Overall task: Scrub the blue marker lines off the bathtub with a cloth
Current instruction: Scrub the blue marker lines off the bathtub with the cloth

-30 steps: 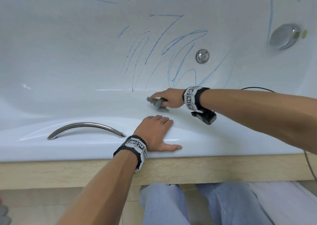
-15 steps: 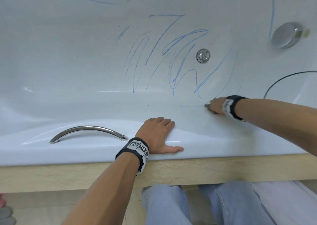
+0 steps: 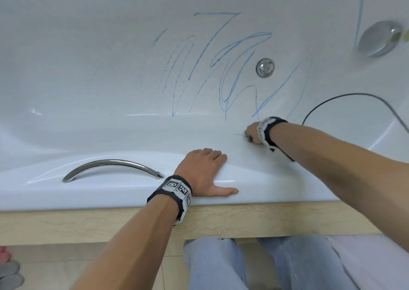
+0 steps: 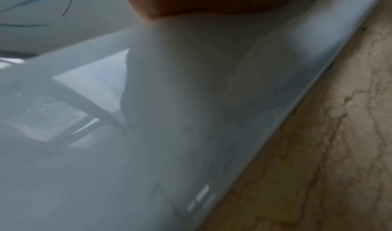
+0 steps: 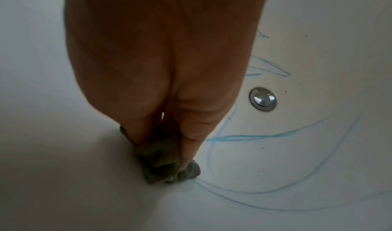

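Observation:
Blue marker lines (image 3: 223, 68) scrawl across the white bathtub's inner wall (image 3: 99, 68), reaching down past the drain (image 3: 265, 67). My right hand (image 3: 251, 133) is low inside the tub and pinches a small grey-green cloth (image 5: 167, 164), pressing it on the tub surface at the end of a blue line (image 5: 244, 136). In the head view the cloth (image 3: 249, 137) barely shows under the hand. My left hand (image 3: 204, 168) lies flat on the tub's near rim (image 3: 287, 185), fingers straight, thumb spread.
A chrome grab handle (image 3: 112, 168) sits on the rim left of my left hand. A chrome overflow cap (image 3: 378, 38) is at the upper right. A thin black cable (image 3: 345, 99) arcs over my right forearm. Beige stone edging (image 3: 265, 221) runs below the rim.
My right hand slid with the cloth from the middle of the tub wall to the right and lower, near the lines' bottom ends. The left hand stayed on the rim.

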